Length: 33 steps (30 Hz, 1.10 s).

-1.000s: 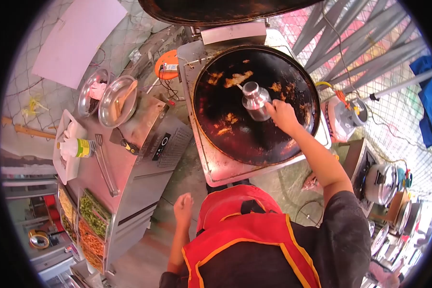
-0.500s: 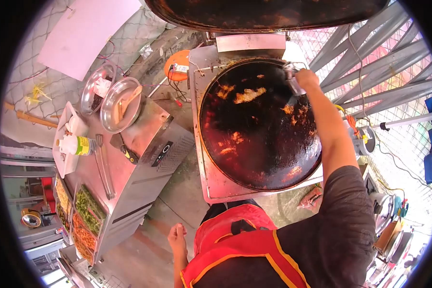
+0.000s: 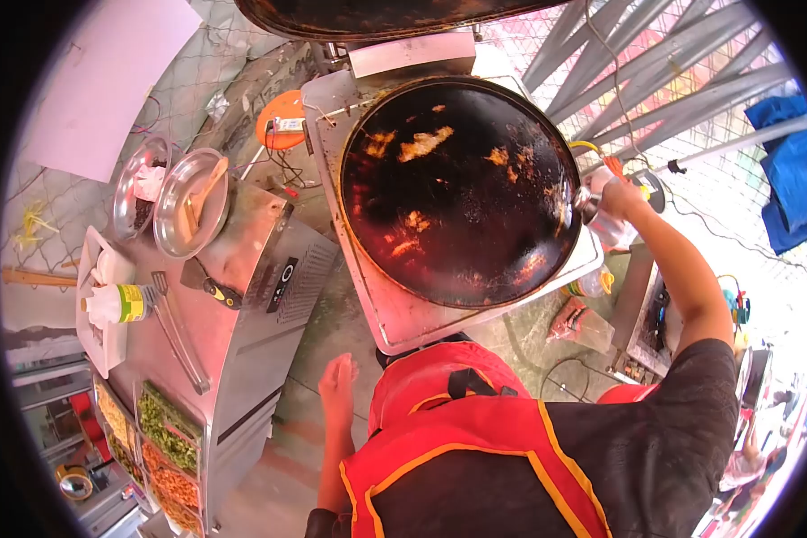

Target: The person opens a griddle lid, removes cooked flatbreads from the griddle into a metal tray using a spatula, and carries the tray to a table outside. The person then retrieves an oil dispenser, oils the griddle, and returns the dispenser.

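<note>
My right hand [image 3: 620, 199] is closed around a clear bottle-like container [image 3: 611, 231] with a silvery top [image 3: 586, 205]. It is at the right rim of a large round black griddle [image 3: 475, 215], with the top tilted toward the plate. Browned, crusty patches [image 3: 426, 143] are scattered over the dark, partly shiny surface. My left hand [image 3: 337, 378] hangs in front of my red apron [image 3: 457, 421], its fingers curled in and nothing visible in them. It is apart from the griddle and the side counter.
On the left, a metal counter [image 3: 175, 345] carries tongs [image 3: 179, 332], a bottle with a green label [image 3: 121, 303], metal bowls [image 3: 193, 204] and trays of chopped vegetables [image 3: 166, 426]. A raised round lid [image 3: 386, 13] stands behind the griddle. A plastic bag [image 3: 583, 323] lies on the floor.
My right hand has moved with the container from the griddle's upper right part down and outward to its right rim. The view has shifted. My left hand stays low, still curled.
</note>
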Tool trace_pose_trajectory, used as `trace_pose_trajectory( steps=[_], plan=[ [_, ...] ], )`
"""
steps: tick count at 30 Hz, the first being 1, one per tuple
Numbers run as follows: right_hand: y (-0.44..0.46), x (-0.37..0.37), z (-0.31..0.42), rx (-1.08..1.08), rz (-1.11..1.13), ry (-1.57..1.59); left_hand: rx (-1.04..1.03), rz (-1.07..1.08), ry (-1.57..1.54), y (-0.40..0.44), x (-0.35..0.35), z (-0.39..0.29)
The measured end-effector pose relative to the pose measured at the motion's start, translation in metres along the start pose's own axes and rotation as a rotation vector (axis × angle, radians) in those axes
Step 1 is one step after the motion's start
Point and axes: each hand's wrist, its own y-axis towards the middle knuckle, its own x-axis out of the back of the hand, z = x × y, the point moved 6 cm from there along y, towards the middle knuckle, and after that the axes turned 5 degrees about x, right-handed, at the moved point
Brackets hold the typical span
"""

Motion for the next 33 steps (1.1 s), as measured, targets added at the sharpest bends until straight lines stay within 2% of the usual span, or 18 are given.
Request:
trace_pose_trajectory(
  steps=[3,7,9,13,15,16,17,19,21,25,27,29,33],
  plan=[
    [-0.052,-0.011,0.059,0.107,0.199,-0.074,-0.011,0.046,-0.011,0.009,0.008,0.005],
    [-0.084,-0.014,0.156,0.463,0.271,-0.069,-0.016,0.024,-0.018,0.008,0.033,0.015],
    [-0.091,-0.001,0.204,0.599,0.206,-0.015,-0.008,-0.011,-0.035,0.003,0.048,0.021],
    [-0.055,0.037,0.283,0.726,-0.029,0.106,0.009,-0.121,-0.099,-0.018,0.078,0.034],
    [-0.019,0.062,0.305,0.617,0.015,0.137,0.022,-0.183,-0.113,-0.031,0.089,0.042],
    [0.005,0.074,0.31,0.582,-0.087,0.17,0.032,-0.214,-0.103,-0.039,0.094,0.046],
    [0.027,0.086,0.312,0.547,-0.188,0.204,0.042,-0.244,-0.093,-0.046,0.097,0.05],
    [0.062,0.114,0.3,0.432,-0.241,0.344,0.052,-0.278,-0.121,-0.059,0.1,0.058],
    [0.123,0.115,0.275,0.249,-0.186,0.382,0.064,-0.306,-0.144,-0.069,0.098,0.062],
    [0.134,0.124,0.199,0.038,-0.192,0.417,0.087,-0.317,-0.156,-0.073,0.089,0.066],
    [0.122,0.116,0.155,-0.067,-0.332,0.436,0.092,-0.291,-0.143,-0.067,0.086,0.066],
    [0.115,0.097,0.121,-0.149,-0.322,0.356,0.094,-0.26,-0.13,-0.057,0.08,0.057],
    [0.063,0.06,0.094,-0.033,-0.093,0.067,0.039,-0.196,-0.087,-0.032,0.071,0.037]
  ],
)
